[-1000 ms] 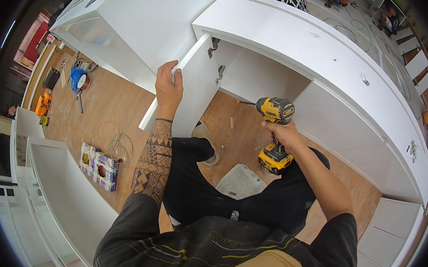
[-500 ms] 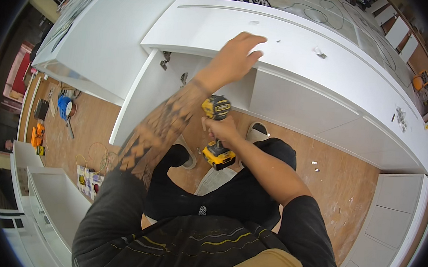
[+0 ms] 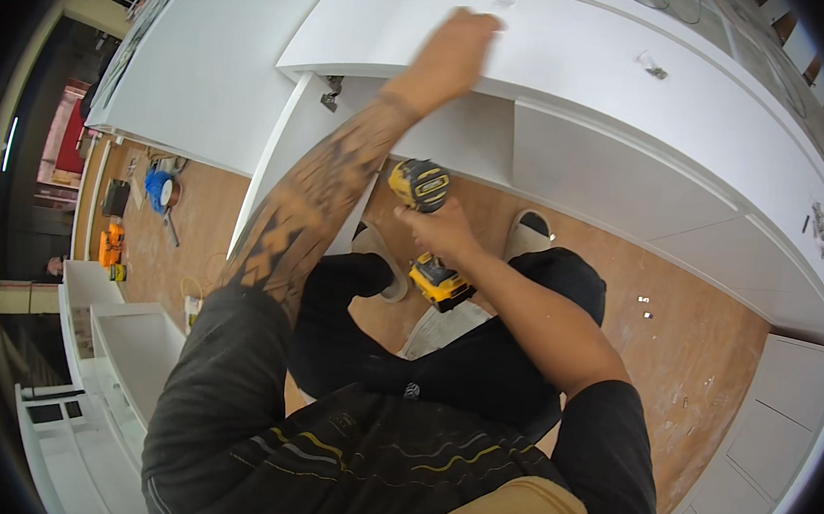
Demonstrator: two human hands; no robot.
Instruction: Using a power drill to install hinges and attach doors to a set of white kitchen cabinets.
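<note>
My right hand (image 3: 441,230) grips a yellow and black cordless drill (image 3: 426,222), held low in front of my knees. My left hand (image 3: 453,52), blurred, is stretched up over the top of a long white cabinet (image 3: 578,68), near a small white object (image 3: 502,4) lying there; whether it touches anything I cannot tell. Below it an open white cabinet door (image 3: 280,157) with a metal hinge (image 3: 330,94) stands out from the carcass.
Small metal fittings (image 3: 651,66) lie on the cabinet top, more at its right end (image 3: 820,223). The wooden floor (image 3: 702,344) holds screws. At left lie a blue tool (image 3: 157,187), orange tools (image 3: 110,244) and white panels (image 3: 133,352).
My left hand let go of the cabinet door edge and swung up and right onto the cabinet top. The drill dropped lower toward my lap as the view shifted right.
</note>
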